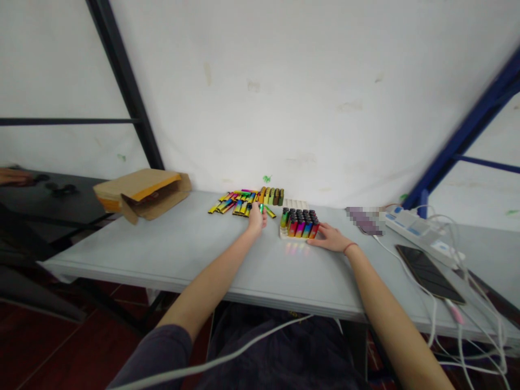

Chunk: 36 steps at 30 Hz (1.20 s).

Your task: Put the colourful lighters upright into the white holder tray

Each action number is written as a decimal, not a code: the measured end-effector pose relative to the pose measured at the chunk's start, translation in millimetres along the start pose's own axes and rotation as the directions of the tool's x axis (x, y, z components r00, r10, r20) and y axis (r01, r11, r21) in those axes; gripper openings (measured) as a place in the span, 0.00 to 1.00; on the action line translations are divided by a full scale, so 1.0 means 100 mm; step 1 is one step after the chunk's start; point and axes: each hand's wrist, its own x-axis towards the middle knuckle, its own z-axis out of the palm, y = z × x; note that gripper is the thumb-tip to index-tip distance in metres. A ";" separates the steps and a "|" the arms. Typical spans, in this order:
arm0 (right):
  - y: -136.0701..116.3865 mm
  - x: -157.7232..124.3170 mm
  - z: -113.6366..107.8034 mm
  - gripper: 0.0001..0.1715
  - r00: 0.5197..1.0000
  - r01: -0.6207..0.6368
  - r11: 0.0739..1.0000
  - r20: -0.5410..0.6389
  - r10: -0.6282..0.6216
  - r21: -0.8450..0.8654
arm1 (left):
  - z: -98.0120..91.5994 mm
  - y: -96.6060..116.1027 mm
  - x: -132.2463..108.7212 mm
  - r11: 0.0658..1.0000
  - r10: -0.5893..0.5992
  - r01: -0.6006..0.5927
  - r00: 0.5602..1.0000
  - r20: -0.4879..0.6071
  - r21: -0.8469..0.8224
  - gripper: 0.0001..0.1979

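Pinched in my left hand [255, 218] is a small shiny lighter [261, 208], mostly covered by the fingers. Around that hand lies a loose pile of multicoloured metallic lighters [227, 203]. To its right, a pale tray [283, 234] carries rows of upright lighters [303, 225] with dark tops; part of its left side has bare slots. My right hand [332, 238] grips the right end of this tray, thumb along the front and fingers against the end lighters. Behind, more upright lighters [271, 196] stand in a row beside a second pale slotted tray [296, 205].
An open cardboard box [142, 189] lies on the table's left. On the right are a dark phone [428, 271], a power strip [422, 233], a pixelated object [364, 221] and tangled white cables [434, 319]. Another person's hand [16, 176] shows at far left. A wall stands behind.
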 end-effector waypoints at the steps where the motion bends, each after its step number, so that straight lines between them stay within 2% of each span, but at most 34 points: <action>1: 0.00 0.00 0.00 0.42 1.000 -0.001 1.000 0.003 0.001 0.001 | 0.01 0.00 0.00 1.000 0.012 -0.012 1.000 -0.010 -0.001 0.23; 10: 0.01 0.00 0.01 0.44 1.000 0.009 1.000 -0.004 -0.009 0.016 | 0.09 -0.06 -0.09 0.999 0.032 -0.033 0.998 -0.047 -0.006 0.18; 13: 0.01 0.01 0.02 0.45 1.000 0.010 1.000 -0.012 -0.010 0.010 | 0.09 -0.07 -0.10 0.999 0.041 -0.041 0.998 -0.038 -0.021 0.18; 18: 0.01 0.01 0.02 0.45 1.000 0.010 1.000 -0.015 -0.010 0.018 | 0.06 -0.07 -0.08 0.999 -0.016 0.016 1.000 -0.013 -0.028 0.22; 21: 0.01 0.00 0.01 0.45 1.000 0.010 1.000 -0.005 -0.010 0.018 | 0.05 -0.06 -0.07 0.999 -0.032 0.032 0.999 0.011 -0.033 0.21; 24: 0.00 -0.01 0.00 0.44 1.000 0.014 1.000 -0.002 -0.014 0.014 | 0.06 -0.06 -0.06 0.998 -0.011 0.011 1.000 0.004 -0.058 0.20; 30: 0.02 0.01 0.02 0.43 1.000 0.014 1.000 -0.012 -0.013 0.016 | 0.01 -0.07 -0.02 0.996 0.032 -0.039 0.996 -0.087 -0.080 0.20; 33: 0.02 0.02 0.02 0.44 1.000 0.025 1.000 -0.013 -0.025 0.014 | -0.01 -0.06 0.02 0.995 0.029 -0.034 0.998 -0.056 -0.092 0.21; 36: 0.02 0.01 0.02 0.44 0.999 0.030 1.000 -0.015 -0.030 0.008 | 0.00 -0.07 0.04 0.995 0.078 -0.079 0.997 -0.022 -0.068 0.19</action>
